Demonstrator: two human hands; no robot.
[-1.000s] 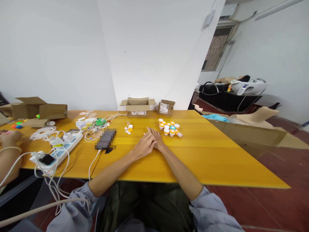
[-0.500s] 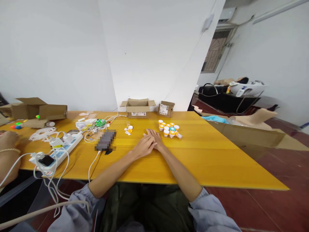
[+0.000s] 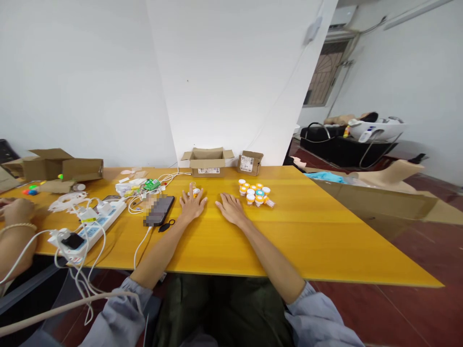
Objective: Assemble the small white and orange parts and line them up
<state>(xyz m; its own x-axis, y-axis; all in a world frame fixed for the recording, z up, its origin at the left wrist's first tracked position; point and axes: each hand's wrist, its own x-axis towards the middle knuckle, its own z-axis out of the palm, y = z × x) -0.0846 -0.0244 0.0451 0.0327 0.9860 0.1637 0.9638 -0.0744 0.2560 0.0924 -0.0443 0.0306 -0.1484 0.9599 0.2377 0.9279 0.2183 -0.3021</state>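
My left hand (image 3: pixel 193 207) lies palm down with its fingers spread, just in front of a few small white and orange pieces (image 3: pixel 196 192) that it partly hides. My right hand (image 3: pixel 230 208) rests flat on the yellow table (image 3: pixel 307 231), fingers stretched forward, holding nothing. Close to its right stands a cluster of several small containers (image 3: pixel 250 193) with white, orange and blue lids; one clear container (image 3: pixel 269 203) seems to lie on its side. A dark phone (image 3: pixel 161 210) with a white cable lies left of my left hand.
An open cardboard box (image 3: pixel 207 166) and a smaller box (image 3: pixel 250 163) stand against the wall. Further left are a power strip (image 3: pixel 92 230) with tangled cables, a green packet (image 3: pixel 152 184) and another open box (image 3: pixel 82 168). Another person's hand (image 3: pixel 20 210) is at the far left.
My left hand has come off my right hand and moved left to the small pieces, its fingers now spread. My right hand stays nearly in place on the table.
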